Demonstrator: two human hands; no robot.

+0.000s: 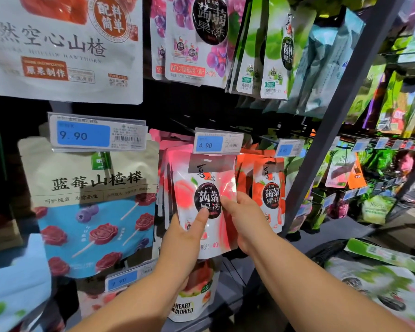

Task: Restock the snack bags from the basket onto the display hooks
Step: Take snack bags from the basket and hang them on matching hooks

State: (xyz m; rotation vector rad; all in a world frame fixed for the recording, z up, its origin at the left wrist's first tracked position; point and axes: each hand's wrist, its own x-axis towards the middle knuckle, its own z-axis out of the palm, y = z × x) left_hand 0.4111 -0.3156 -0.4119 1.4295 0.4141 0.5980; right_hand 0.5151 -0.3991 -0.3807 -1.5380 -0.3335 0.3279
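Gripping the pink jelly bag (206,197) by its lower sides, left hand (183,238) and right hand (247,221) hold it under the 4.90 price tag (217,143), against matching hung bags (164,164). The basket (321,254), low on the right, holds green-printed bags (379,276).

Both bare forearms rise from the lower edge and converge toward the centre. Left hand (185,233): thumb laid flat on the front of a pink pouch (203,180), fingers hidden behind it, pinching its lower left side. Right hand (246,221): thumb on the pouch front, fingers curled behind its right edge. Wrists roughly straight; hands close together, not touching.
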